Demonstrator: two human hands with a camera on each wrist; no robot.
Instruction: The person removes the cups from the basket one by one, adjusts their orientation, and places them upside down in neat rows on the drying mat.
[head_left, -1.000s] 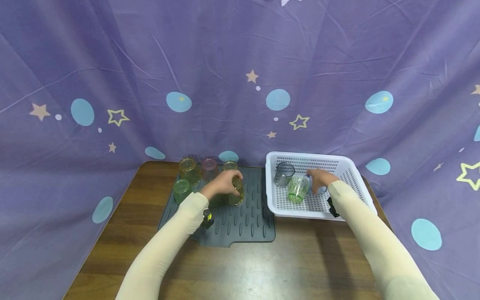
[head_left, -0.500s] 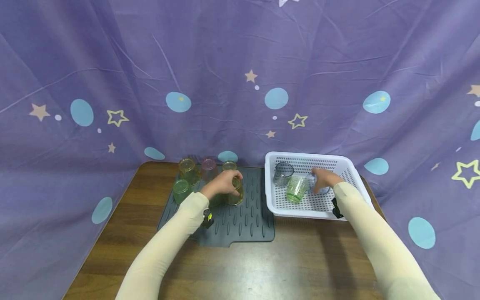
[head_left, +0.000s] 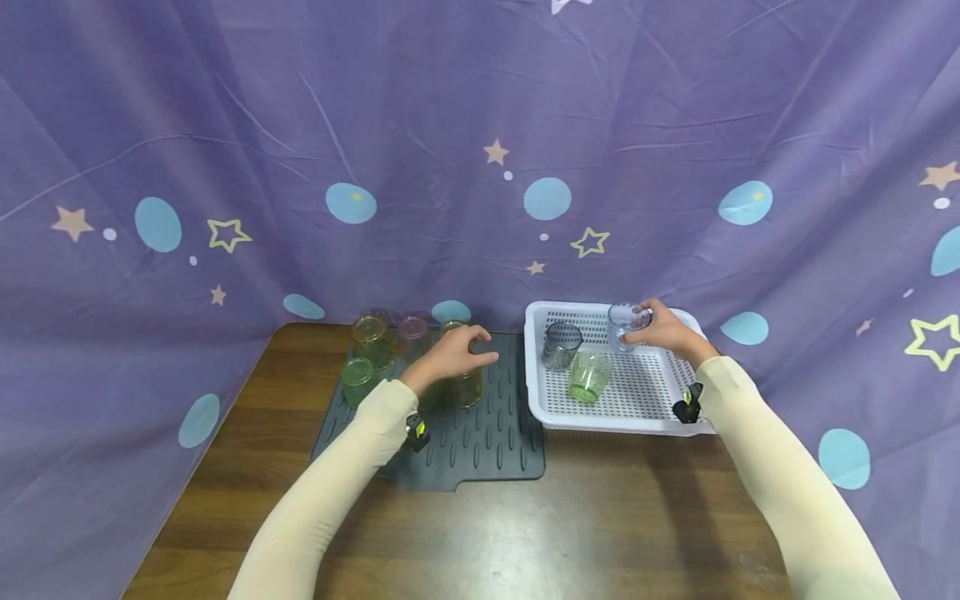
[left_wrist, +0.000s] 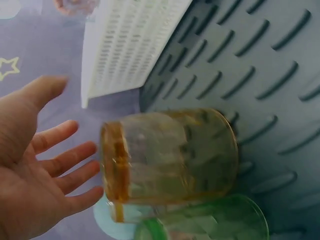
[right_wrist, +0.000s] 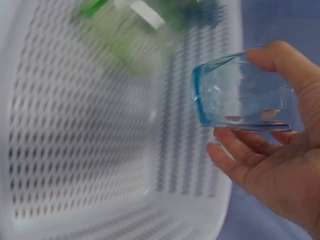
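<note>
An amber glass stands upside down on a dark ridged mat. My left hand is just above it, fingers spread; the left wrist view shows a gap between the fingertips and the amber glass. My right hand holds a light blue glass over the back of a white perforated basket, thumb on one side and fingers on the other. In the right wrist view the blue glass is lifted off the basket floor. A green-based glass and a grey glass are inside the basket.
On the mat's left and back stand a green glass, a pink glass and a yellow glass. The mat lies left of the basket on a wooden table. A purple curtain hangs behind.
My left fingers have come off the amber glass, which stays on the mat. My right hand has risen from within the basket toward its back edge, with the blue glass in it.
</note>
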